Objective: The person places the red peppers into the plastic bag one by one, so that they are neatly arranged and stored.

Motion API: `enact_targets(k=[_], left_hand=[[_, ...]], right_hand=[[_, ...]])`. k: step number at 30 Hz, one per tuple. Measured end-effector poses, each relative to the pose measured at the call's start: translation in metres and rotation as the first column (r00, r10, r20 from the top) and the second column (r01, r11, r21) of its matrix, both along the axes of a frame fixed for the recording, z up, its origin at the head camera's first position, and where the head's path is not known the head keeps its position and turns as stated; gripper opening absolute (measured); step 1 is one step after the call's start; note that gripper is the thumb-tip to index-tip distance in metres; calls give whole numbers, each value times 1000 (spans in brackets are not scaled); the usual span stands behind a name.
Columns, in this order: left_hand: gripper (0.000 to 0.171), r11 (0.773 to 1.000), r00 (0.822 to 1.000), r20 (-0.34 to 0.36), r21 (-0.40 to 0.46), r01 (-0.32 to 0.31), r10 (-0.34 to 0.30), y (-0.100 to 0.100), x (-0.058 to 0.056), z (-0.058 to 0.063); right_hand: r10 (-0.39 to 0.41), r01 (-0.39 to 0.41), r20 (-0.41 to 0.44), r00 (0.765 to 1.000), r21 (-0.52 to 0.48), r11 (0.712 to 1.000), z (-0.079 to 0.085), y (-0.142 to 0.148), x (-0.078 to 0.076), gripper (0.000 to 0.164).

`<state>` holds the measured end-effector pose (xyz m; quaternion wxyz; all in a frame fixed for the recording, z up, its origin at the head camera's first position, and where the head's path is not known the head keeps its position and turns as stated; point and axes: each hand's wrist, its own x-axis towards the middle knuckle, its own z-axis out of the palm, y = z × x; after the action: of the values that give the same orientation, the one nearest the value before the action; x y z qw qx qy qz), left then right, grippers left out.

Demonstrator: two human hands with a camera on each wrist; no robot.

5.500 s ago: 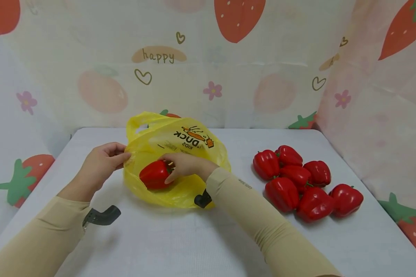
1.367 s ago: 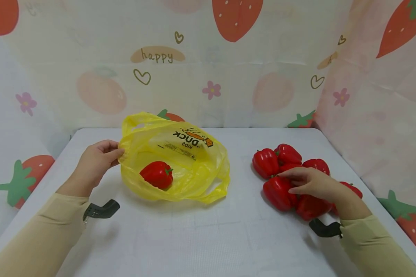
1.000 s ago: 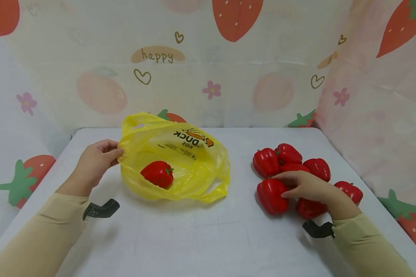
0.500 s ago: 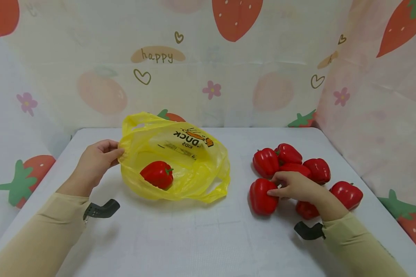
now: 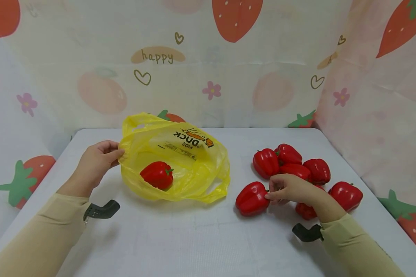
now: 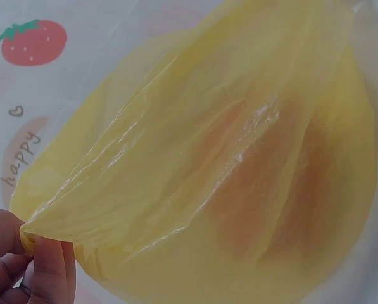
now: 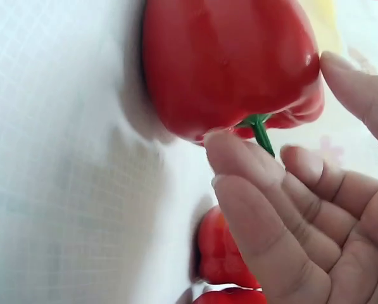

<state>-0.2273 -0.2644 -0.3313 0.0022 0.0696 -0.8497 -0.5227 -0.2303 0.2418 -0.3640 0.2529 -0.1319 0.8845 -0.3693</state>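
My left hand pinches the left rim of a yellow plastic bag, thumb against fingers; the left wrist view shows the bag's side stretched from the pinch. A red bell pepper lies inside the open bag, visible in the left wrist view only as a dim reddish shape. My right hand is at the stem end of another red bell pepper, lying on its side right of the bag. In the right wrist view its thumb and a fingertip touch this pepper, fingers loosely spread around the green stem.
Several more red bell peppers lie in a group at the right, some partly behind the right hand. All rests on a white table. A strawberry-printed cloth hangs behind and at the sides.
Earlier my right hand was in the bag at a pepper; it then went to the group. One pepper has shifted left and turned, its stem now facing right. My left hand stays put.
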Motion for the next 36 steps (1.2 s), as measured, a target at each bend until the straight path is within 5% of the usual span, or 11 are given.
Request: enact_targets(k=[6, 16, 36], left_hand=[[43, 1000, 1000, 6, 8, 2, -2, 0, 0, -1], [44, 1000, 1000, 18, 12, 1, -1, 1, -1, -1], [43, 1000, 1000, 21, 22, -5, 5, 1, -3, -1]], right_hand=[[19, -18, -88, 996, 10, 1000, -3, 1, -3, 59], [226, -233, -78, 971, -101, 967, -14, -2, -5, 80], [193, -198, -63, 979, -93, 976, -22, -14, -1, 78]])
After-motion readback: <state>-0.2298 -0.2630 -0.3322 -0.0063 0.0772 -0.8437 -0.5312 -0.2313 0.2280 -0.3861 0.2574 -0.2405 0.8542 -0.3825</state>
